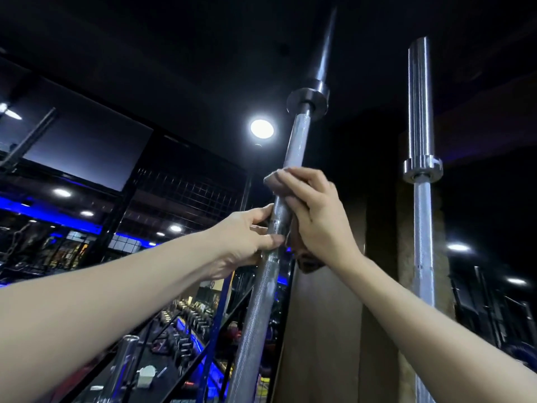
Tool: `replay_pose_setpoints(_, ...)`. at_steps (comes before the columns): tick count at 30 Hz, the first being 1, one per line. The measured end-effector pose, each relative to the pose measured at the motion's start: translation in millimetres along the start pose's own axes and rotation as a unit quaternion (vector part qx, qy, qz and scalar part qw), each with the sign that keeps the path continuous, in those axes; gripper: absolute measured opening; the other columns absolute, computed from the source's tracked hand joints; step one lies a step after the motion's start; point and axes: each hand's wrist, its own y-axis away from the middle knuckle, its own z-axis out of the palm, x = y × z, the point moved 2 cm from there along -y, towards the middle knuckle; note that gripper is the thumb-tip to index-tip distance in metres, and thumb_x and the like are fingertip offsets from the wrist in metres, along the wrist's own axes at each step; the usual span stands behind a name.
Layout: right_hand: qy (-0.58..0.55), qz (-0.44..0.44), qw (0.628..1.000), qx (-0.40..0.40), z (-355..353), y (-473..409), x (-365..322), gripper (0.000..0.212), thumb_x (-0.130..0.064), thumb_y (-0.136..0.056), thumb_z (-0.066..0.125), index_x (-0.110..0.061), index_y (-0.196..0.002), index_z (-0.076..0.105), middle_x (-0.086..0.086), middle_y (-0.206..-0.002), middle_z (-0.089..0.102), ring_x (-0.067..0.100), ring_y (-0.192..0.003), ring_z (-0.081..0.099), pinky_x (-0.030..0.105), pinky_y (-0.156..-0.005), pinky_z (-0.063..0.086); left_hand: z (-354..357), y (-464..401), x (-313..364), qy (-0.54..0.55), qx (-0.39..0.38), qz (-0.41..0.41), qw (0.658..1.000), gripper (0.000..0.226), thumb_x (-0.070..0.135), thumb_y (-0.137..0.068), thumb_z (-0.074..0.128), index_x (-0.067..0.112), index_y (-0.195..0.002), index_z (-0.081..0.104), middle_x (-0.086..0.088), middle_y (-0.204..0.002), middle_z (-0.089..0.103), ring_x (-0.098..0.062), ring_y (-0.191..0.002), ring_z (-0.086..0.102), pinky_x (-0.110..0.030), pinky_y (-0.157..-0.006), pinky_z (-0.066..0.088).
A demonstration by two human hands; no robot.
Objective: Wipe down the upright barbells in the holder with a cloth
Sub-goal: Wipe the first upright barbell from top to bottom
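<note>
A dark gym is filling the view, seen from below, with a black ceiling overhead and one round ceiling lamp glaring near the middle. On the left, a black wire-mesh partition is standing under a large pale panel, and blue light strips are glowing along the far wall behind it. Lower left, rows of dumbbells are sitting on a rack far off, too blurred to count. A brown pillar is rising on the right of centre. Against it the near barbell is leaning slightly, tilted so its top goes right, its knurled shaft running up to a dark collar and a thin sleeve beyond. A second barbell is standing upright well apart on the right, its shiny sleeve pointing at the ceiling. The holder is lying outside the view. Both bare forearms are reaching up from the near edge. The right hand is gripping a brownish cloth wrapped round the near barbell's shaft, fingers curled over it, with a fold of the cloth hanging below the palm. The left hand is holding the same shaft just below and to the left, thumb and fingers pinching the metal, touching the bar beside the cloth.
</note>
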Motion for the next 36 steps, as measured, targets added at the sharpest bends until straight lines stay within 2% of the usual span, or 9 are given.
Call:
replay_pose_setpoints(4,0.010,-0.007,0.999,-0.045,-12,-8,3,0.036,-0.006,-0.090,0.056,-0.018,-0.122,0.065,-0.005,-0.120,0.059,0.021,-0.108,0.052,0.015,-0.088,0.033,-2,8,4,0.001,-0.003,-0.009,1.000,0.048,-0.007,-0.088,0.056,0.024,-0.125,0.055,-0.006,-0.094,0.065,-0.013,-0.076,0.062,-0.020,-0.063,0.054)
replay_pose_setpoints(11,0.017,0.073,0.997,0.003,-9,-45,18,0.036,-0.006,-0.091,0.057,-0.016,-0.124,0.064,-0.001,-0.106,0.052,0.023,-0.104,0.056,0.034,-0.088,0.046,-7,28,-10,-0.069,-0.020,-0.054,0.996,0.026,0.005,-0.092,0.056,0.020,-0.112,0.064,-0.010,-0.098,0.061,-0.015,-0.081,0.059,-0.019,-0.056,0.054)
replay_pose_setpoints(14,0.034,0.021,0.999,0.001,-5,-1,-2,0.035,-0.006,-0.088,0.059,-0.020,-0.120,0.066,0.001,-0.106,0.054,0.026,-0.095,0.055,0.028,-0.076,0.044,-8,27,-11,-0.065,-0.010,-0.055,0.996,0.026,0.005,-0.092,0.057,0.020,-0.113,0.064,-0.010,-0.098,0.062,-0.013,-0.078,0.059,-0.020,-0.054,0.053)
replay_pose_setpoints(18,0.068,-0.003,0.996,-0.064,-13,10,-15,0.033,-0.026,-0.091,0.046,-0.030,-0.117,0.066,-0.005,-0.108,0.054,0.023,-0.091,0.048,0.030,-0.068,0.042,-6,27,-12,-0.069,0.007,-0.056,0.996,0.032,0.008,-0.091,0.058,0.020,-0.121,0.060,-0.008,-0.098,0.064,-0.010,-0.077,0.062,-0.018,-0.052,0.053)
replay_pose_setpoints(21,0.083,0.021,0.994,-0.060,-13,-27,-6,0.031,-0.028,-0.093,0.047,-0.039,-0.112,0.068,-0.003,-0.104,0.051,0.023,-0.094,0.050,0.035,-0.075,0.047,-4,28,-12,-0.072,0.011,-0.057,0.996,0.034,0.008,-0.091,0.059,0.019,-0.123,0.059,-0.006,-0.092,0.062,-0.009,-0.070,0.059,-0.025,-0.060,0.052)
replay_pose_setpoints(25,0.075,0.074,0.994,-0.020,-11,-46,2,0.027,-0.021,-0.093,0.054,-0.034,-0.112,0.069,0.000,-0.101,0.049,0.026,-0.099,0.052,0.030,-0.074,0.041,-5,26,-13,-0.083,0.009,-0.053,0.995,0.036,0.009,-0.091,0.060,0.020,-0.125,0.058,-0.001,-0.081,0.061,-0.007,-0.061,0.057,-0.034,-0.071,0.052)
replay_pose_setpoints(27,0.075,0.057,0.995,-0.019,-8,-23,-9,0.028,-0.027,-0.091,0.050,-0.034,-0.112,0.068,-0.001,-0.102,0.051,0.026,-0.096,0.052,0.032,-0.074,0.043,-4,26,-12,-0.081,0.011,-0.050,0.995,0.034,0.009,-0.091,0.060,0.020,-0.123,0.059,0.002,-0.075,0.061,-0.005,-0.055,0.055,-0.029,-0.064,0.051)
replay_pose_setpoints(30,0.057,0.012,0.996,-0.060,-7,20,-32,0.039,-0.040,-0.086,0.040,-0.033,-0.113,0.068,-0.004,-0.106,0.053,0.021,-0.090,0.044,0.037,-0.070,0.047,-4,27,-13,-0.080,0.019,-0.051,0.995,0.030,0.009,-0.092,0.059,0.020,-0.120,0.060,-0.007,-0.089,0.062,-0.019,-0.076,0.058,-0.039,-0.077,0.045)
replay_pose_setpoints(36,0.085,0.043,0.993,-0.071,-10,-36,-10,0.026,-0.024,-0.095,0.054,-0.037,-0.111,0.069,-0.001,-0.104,0.048,0.027,-0.099,0.050,0.039,-0.078,0.048,-5,27,-12,-0.073,0.026,-0.060,0.995,0.027,0.008,-0.091,0.060,0.025,-0.112,0.060,-0.005,-0.087,0.064,-0.009,-0.061,0.059,-0.030,-0.068,0.048)
